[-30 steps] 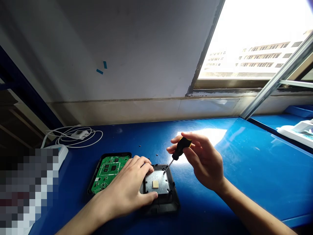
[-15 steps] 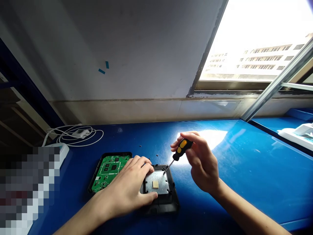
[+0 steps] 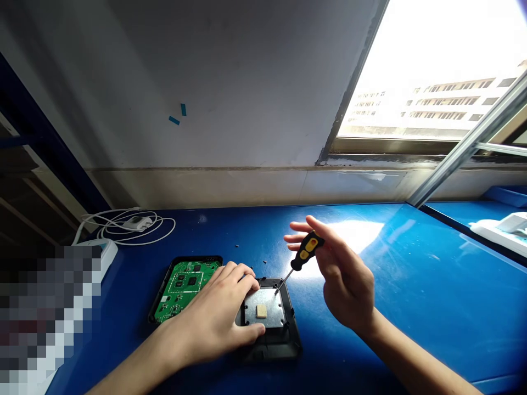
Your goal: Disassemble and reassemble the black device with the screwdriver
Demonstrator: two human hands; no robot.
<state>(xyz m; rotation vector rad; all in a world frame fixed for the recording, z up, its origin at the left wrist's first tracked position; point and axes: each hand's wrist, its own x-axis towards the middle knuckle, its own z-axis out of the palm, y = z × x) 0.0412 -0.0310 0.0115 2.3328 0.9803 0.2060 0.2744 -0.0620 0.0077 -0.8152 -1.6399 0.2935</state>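
Note:
My right hand [image 3: 348, 280] holds a black-and-yellow screwdriver [image 3: 308, 249] by its handle, between thumb and forefinger, with the other fingers stretched out. The shaft slants down to the left, and its tip meets the upper right part of a metal plate [image 3: 272, 318]. This plate lies in a black plastic housing cover [image 3: 284, 348] and bears a small cream pad [image 3: 261, 311]. My left hand [image 3: 224, 310] grips the cover at its left side, the thumb near the plate's lower edge. To the left, partly behind my left hand, a green circuit board [image 3: 185, 282] sits in a black shell.
Several tiny screws [image 3: 264, 261] lie on the blue table [image 3: 411, 307] behind the cover. A coiled white cable with a power adapter [image 3: 138, 223] rests at the back left. A white power strip [image 3: 107, 255] is at the left, another white device [image 3: 504, 227] far right.
My right hand's fingers have opened out and shifted around the screwdriver handle. The screwdriver tip stays on the plate. My left hand and the cover have hardly moved.

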